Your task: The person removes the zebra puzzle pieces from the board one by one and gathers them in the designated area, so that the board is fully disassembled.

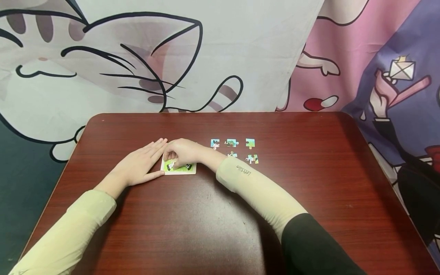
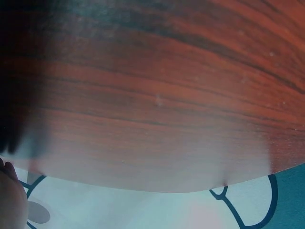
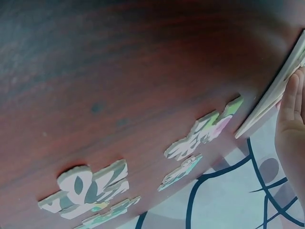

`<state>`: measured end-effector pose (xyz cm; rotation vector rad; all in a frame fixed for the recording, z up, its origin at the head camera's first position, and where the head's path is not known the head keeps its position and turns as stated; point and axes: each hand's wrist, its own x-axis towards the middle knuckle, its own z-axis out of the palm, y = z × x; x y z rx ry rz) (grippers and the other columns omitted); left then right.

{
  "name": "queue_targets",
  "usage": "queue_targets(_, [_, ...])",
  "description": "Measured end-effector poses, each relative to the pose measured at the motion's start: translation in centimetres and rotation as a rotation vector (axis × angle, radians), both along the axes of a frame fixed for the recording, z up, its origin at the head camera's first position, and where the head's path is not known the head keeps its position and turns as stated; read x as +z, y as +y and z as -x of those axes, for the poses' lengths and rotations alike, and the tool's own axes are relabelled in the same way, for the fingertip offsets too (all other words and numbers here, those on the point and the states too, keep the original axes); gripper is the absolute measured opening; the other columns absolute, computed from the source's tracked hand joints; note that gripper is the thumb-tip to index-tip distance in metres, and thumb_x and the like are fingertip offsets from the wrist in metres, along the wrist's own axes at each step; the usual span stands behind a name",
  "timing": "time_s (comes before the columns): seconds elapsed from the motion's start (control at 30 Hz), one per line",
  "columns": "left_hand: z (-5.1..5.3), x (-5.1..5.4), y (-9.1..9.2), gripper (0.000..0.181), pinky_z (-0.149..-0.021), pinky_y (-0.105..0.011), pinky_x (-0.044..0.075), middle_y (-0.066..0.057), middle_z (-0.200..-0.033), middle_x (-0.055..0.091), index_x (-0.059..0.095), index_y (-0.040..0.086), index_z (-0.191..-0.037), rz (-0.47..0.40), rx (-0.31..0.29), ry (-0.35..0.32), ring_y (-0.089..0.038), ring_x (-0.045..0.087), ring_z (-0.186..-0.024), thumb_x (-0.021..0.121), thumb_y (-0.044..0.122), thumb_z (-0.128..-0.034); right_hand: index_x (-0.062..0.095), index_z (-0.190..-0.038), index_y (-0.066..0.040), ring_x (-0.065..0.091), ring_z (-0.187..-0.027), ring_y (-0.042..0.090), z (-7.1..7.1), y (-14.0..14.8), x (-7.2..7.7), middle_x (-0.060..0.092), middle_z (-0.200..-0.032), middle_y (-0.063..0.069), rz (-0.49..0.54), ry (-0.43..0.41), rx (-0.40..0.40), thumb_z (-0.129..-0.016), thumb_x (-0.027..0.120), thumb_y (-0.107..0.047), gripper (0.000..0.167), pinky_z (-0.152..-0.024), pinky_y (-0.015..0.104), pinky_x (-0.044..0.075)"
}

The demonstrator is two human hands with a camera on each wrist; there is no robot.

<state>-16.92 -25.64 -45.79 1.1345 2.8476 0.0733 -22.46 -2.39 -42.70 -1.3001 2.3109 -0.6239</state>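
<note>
A small white-rimmed jigsaw board (image 1: 193, 172) with a green picture lies on the table, partly hidden under my right hand (image 1: 183, 151). The fingers of that hand are bent down onto the board's upper left part; whether a piece is between them is hidden. My left hand (image 1: 142, 164) lies flat along the board's left side, fingers stretched out, thumb at the lower left corner. In the right wrist view the board (image 3: 267, 105) shows edge-on beside the right hand (image 3: 291, 129). Only a bit of the left hand (image 2: 12, 198) enters the left wrist view.
Right of the board lie several loose jigsaw pieces in two rows, among them a top right piece (image 1: 250, 143) and a lower right piece (image 1: 252, 159). The right forearm partly covers a lower piece (image 1: 232, 154). A printed cloth (image 1: 261, 49) hangs behind the brown table (image 1: 192, 229).
</note>
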Motion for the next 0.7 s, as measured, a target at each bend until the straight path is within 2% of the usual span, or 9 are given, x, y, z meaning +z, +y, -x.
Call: queue_targets(0.7, [-0.09,0.17,-0.02,0.093,-0.134,-0.048,0.028,-0.022,-0.174,0.027,0.024,-0.004,-0.166,-0.003,-0.008,0.009,-0.039,0.03,-0.162,0.066,0.048,-0.1016,0.075,-0.121,-0.008,0.065,-0.108,0.015,-0.05,-0.16,-0.19,0.07,-0.12,0.007,-0.002,-0.008,0.031,-0.089,0.086,-0.009,0.034,-0.098,0.02,0.05])
